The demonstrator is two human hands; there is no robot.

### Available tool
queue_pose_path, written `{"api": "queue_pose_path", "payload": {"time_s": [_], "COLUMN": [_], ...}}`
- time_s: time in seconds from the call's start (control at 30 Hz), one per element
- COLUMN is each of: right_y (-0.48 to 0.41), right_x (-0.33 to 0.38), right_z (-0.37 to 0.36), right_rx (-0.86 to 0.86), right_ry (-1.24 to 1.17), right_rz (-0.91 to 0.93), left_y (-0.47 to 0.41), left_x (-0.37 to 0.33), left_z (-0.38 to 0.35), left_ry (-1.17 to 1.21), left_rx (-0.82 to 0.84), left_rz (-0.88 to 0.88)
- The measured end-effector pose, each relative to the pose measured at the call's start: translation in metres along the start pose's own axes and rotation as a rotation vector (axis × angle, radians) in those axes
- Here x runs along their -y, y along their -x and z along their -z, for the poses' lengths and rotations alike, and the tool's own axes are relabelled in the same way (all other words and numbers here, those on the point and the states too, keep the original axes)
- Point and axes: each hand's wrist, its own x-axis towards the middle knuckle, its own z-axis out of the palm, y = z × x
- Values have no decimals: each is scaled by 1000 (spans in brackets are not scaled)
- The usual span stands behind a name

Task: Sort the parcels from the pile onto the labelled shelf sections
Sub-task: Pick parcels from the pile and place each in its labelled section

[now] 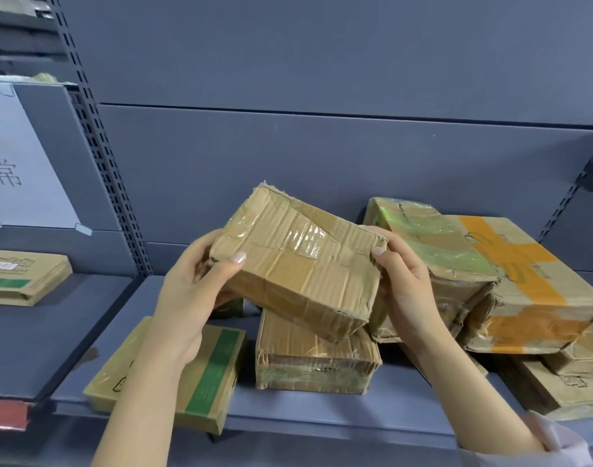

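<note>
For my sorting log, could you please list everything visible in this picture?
held parcel: one, brown, raised above shelf centre
green-striped box: one, tan, shelf front left
plain box: one, brown, below the held parcel
orange-taped parcel: one, brown, right pile
green-filmed parcel: one, brown, left of it
printed box: one, tan, under right pile
flat box: one, tan with green stripe, left section
paper sign: one, white, left panel
shelf: one, grey-blue, under the pile
left hand: one, gripping held parcel's left end
right hand: one, gripping its right end
</note>
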Motion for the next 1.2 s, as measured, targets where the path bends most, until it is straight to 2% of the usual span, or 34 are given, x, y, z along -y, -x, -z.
{"api": "queue_pose_path", "payload": {"time_s": [0.27,0.4,0.5,0.63,0.73,0.9,1.2], "right_y": [1,15,22,26,26,24,21], "right_x": [-9,-15,-21,-31,-43,-47,-41], "right_z": [-4,4,14,25,31,38,42], "right_rx": [56,95,203,396,448,429,332], "right_ry": [124,414,627,817,902,931,770], "right_rz": [39,216,449,683,770,753,481], "left_y": [6,7,3,-3,-5,-4,6], "left_x": [14,18,23,27,26,25,24], "left_z": [-8,-13,-14,-19,-24,-26,-21], "left_ry": [158,153,107,63,61,-3,-95], "left_rx": [-273,-298,-314,-321,-320,-265,-109], "left_rz": [32,50,101,170,213,212,56]}}
